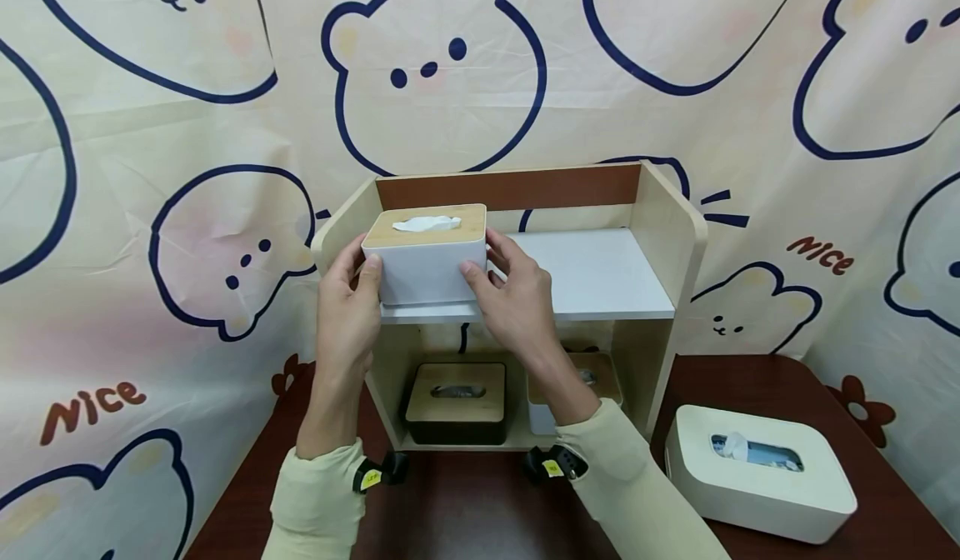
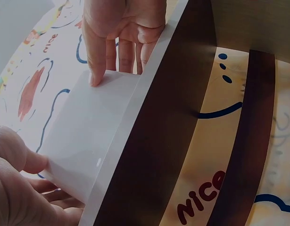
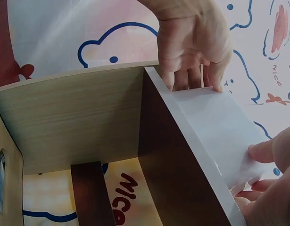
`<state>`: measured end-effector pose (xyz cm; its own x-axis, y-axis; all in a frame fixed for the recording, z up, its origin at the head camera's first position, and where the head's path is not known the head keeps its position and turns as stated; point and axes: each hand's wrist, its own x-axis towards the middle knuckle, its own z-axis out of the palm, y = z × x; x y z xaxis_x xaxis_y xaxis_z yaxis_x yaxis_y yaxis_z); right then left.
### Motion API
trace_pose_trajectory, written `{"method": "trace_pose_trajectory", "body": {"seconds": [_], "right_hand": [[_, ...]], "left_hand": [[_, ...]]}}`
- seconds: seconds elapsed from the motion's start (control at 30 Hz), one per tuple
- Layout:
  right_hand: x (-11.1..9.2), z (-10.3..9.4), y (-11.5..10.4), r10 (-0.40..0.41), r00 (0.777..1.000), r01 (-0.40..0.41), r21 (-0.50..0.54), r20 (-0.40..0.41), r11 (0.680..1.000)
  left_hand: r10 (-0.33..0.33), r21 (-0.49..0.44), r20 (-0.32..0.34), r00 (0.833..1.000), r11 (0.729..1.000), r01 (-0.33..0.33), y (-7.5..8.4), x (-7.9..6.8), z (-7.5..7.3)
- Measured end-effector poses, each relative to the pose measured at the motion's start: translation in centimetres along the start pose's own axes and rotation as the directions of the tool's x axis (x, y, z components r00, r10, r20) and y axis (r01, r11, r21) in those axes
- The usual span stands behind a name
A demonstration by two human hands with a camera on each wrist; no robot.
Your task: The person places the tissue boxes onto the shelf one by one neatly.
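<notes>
A white tissue box (image 1: 431,272) with a light wood lid and a tissue showing in its slot is at the left part of the upper shelf (image 1: 592,268), its base at the front edge. My left hand (image 1: 348,302) holds its left side, thumb toward the front corner. On the opposite side, my right hand (image 1: 517,293) grips with the thumb on the front face and the fingers around the side. Both wrist views show the smooth white box front (image 2: 95,127) between the two hands, right above the shelf edge.
Below, a black tissue box (image 1: 457,431) with a wood lid stands on the left, and another white, wood-lidded one (image 1: 542,418) stands partly behind my right forearm. A larger white tissue box (image 1: 765,493) lies on the dark table at right. Side panels (image 1: 671,218) bound the upper shelf.
</notes>
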<state>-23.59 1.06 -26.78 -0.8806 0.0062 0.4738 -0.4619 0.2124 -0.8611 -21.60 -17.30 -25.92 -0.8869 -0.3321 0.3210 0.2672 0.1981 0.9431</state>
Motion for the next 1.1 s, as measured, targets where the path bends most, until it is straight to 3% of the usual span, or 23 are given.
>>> {"method": "trace_pose_trajectory", "body": {"seconds": [0.53,0.7,0.83,0.97,1.1], "right_hand": [[0.2,-0.1,0.0,0.028,1.000,-0.028,0.008,0.009,1.000],[0.1,-0.4,0.0,0.022,1.000,-0.022,0.008,0.016,1.000],[-0.5,-1.0,0.0,0.028,1.000,-0.028,0.022,0.004,0.999],[-2.1,-2.4,0.3,0.030,1.000,-0.029,0.076,-0.007,0.997],[-4.3,-4.5,1.0,0.008,1.000,-0.008,0.152,0.002,0.988]], "left_hand": [[0.016,-0.002,-0.016,1.000,1.000,-0.016,-0.1,-0.1,0.3],[0.026,0.004,0.006,1.000,1.000,-0.026,-0.1,-0.5,0.4],[0.063,0.004,0.037,0.997,0.998,-0.063,-0.1,-2.0,0.1],[0.122,0.010,0.044,0.992,0.992,-0.123,-0.1,-4.5,-0.1],[0.134,0.032,0.046,0.990,0.990,-0.135,-0.1,-7.1,0.0]]}}
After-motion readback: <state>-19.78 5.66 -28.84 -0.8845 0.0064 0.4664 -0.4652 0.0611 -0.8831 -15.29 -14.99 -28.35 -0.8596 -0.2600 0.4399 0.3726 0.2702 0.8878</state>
